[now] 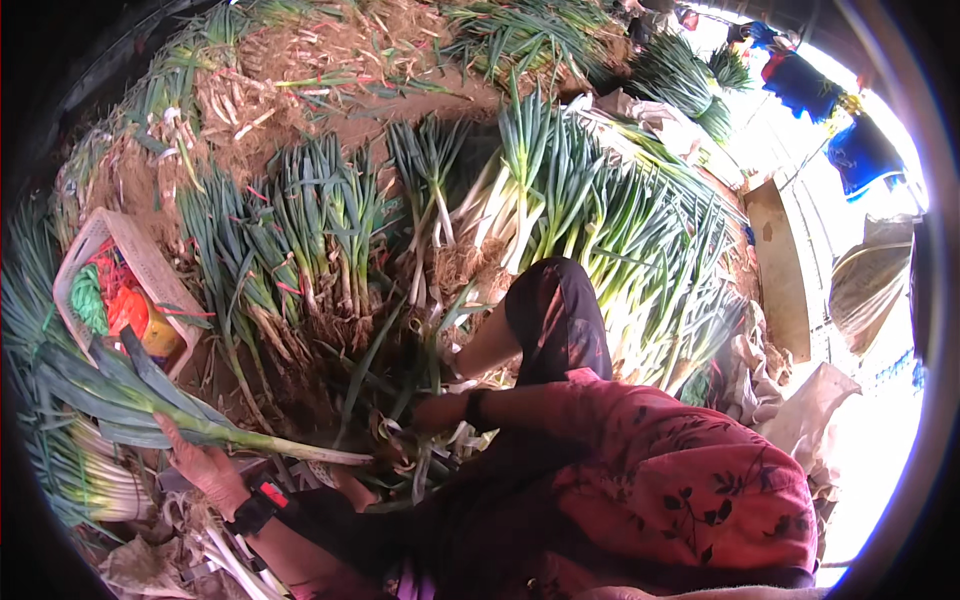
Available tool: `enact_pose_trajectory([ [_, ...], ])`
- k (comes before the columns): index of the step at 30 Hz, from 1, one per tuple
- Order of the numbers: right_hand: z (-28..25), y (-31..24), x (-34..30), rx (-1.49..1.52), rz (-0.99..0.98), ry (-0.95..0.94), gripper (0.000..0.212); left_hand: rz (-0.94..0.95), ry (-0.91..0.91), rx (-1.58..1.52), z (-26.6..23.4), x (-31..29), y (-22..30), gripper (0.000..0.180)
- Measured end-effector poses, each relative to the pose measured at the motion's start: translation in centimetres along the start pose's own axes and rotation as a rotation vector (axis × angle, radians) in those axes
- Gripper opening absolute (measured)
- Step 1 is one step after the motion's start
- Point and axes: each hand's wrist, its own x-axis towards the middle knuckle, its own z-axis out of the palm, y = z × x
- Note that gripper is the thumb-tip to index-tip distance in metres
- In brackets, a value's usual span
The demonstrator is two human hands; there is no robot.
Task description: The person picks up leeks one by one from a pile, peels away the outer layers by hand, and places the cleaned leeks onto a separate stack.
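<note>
a broad bank of leaning leeks (640,230) was ranged beyond the bent knee (560,290). to the left, a pale crate (155,265) was set. just below it, one long leek (235,435) was grasped by the left hand (208,475), its pale stem pointed rightward. the right hand (436,412) was shadowed; its grip could not be told. green (88,300) and orange bundles (127,308) were held in the crate.

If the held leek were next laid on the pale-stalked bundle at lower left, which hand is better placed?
Left, probably. The left hand holds the leek and is near the bundle; the right hand is farther away, in shadow toward the middle.
</note>
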Motion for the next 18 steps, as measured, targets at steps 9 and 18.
enact_pose_trajectory([
  [9,-11.4,-17.8,11.2,0.868,-0.088,0.307,0.046,-0.104,-0.176,-0.086,2.7,-2.7,-4.5,0.064],
  [18,-12.2,-21.3,11.2,0.884,0.224,0.362,0.037,-0.167,-0.245,-0.263,2.8,-2.7,-5.1,0.058],
])
